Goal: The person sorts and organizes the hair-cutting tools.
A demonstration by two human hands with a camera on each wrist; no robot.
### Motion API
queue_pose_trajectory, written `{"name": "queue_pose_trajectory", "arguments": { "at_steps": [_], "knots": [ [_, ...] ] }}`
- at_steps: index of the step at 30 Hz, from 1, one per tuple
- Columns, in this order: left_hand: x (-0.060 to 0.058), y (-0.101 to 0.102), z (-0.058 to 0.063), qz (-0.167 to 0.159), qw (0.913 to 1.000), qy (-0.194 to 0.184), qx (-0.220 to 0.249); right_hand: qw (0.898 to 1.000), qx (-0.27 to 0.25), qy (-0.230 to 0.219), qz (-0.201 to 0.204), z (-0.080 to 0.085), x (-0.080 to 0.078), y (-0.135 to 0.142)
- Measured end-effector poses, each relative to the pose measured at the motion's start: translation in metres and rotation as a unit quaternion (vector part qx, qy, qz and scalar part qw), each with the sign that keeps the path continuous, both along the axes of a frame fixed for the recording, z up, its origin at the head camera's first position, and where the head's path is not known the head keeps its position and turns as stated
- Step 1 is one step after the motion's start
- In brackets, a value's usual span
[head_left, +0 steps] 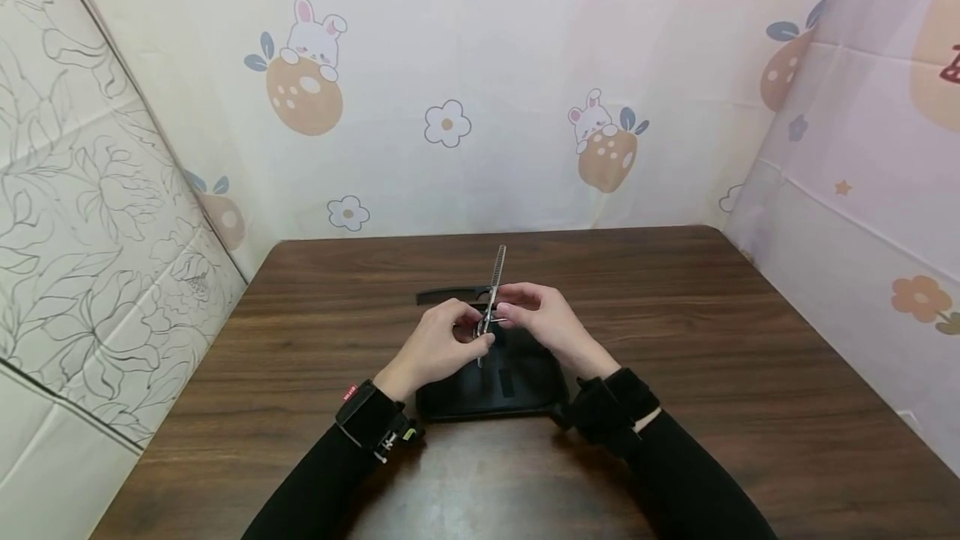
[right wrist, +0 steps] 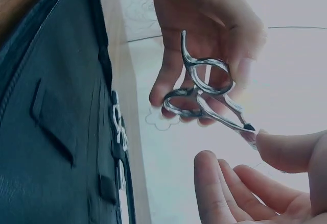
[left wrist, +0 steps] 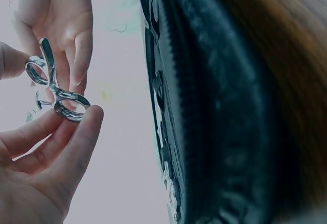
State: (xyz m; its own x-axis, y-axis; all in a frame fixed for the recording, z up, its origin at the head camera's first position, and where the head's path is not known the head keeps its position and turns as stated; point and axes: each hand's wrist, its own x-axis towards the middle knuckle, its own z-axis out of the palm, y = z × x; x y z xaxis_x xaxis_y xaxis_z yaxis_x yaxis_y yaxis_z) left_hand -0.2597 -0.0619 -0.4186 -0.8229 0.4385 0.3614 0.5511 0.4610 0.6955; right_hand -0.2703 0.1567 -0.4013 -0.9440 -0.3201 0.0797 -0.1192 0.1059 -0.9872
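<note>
Thinning scissors (head_left: 496, 273) with one toothed blade stand nearly upright above an open black case (head_left: 532, 373), the blades pointing away from me. My left hand (head_left: 438, 340) holds them by the handle end, thumb and fingers on a shiny finger ring (left wrist: 71, 113). The right hand (head_left: 551, 319) is on the other side, its thumb touching the scissors near the pivot. In the right wrist view, the fingers (right wrist: 209, 183) of that hand reach out below the thumb, apart from it. Both handle rings and a curved finger rest (right wrist: 185, 45) show there.
A black comb (head_left: 450, 296) lies just beyond the case. Straps and other metal tools (right wrist: 118, 122) show inside the case in the right wrist view. Brown wooden table (head_left: 315, 390) surrounds it, with patterned cloth (head_left: 450, 40) hanging behind and at both sides.
</note>
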Motion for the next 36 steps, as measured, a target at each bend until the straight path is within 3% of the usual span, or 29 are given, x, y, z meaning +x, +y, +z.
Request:
{"name": "queue_pose_trajectory", "arguments": {
  "at_steps": [4, 9, 14, 28, 36],
  "knots": [
    [0.001, 0.002, -0.001, -0.016, 0.9997, 0.000, 0.016, 0.998, -0.062, -0.023, 0.007, 0.000, 0.000, -0.001],
    [0.002, 0.004, -0.002, -0.029, 0.9993, -0.001, 0.025, 0.988, -0.148, -0.051, 0.014, 0.002, 0.003, -0.002],
    [0.004, 0.006, -0.003, -0.027, 0.9992, 0.001, 0.029, 0.980, -0.185, -0.066, 0.022, 0.002, 0.004, -0.004],
    [0.005, 0.011, -0.006, -0.042, 0.9957, 0.003, 0.083, 0.982, -0.184, -0.032, -0.026, 0.006, 0.006, -0.004],
    [0.006, 0.008, -0.003, -0.053, 0.9961, -0.011, 0.070, 0.986, -0.166, -0.008, -0.026, 0.008, 0.006, -0.001]
  ]
}}
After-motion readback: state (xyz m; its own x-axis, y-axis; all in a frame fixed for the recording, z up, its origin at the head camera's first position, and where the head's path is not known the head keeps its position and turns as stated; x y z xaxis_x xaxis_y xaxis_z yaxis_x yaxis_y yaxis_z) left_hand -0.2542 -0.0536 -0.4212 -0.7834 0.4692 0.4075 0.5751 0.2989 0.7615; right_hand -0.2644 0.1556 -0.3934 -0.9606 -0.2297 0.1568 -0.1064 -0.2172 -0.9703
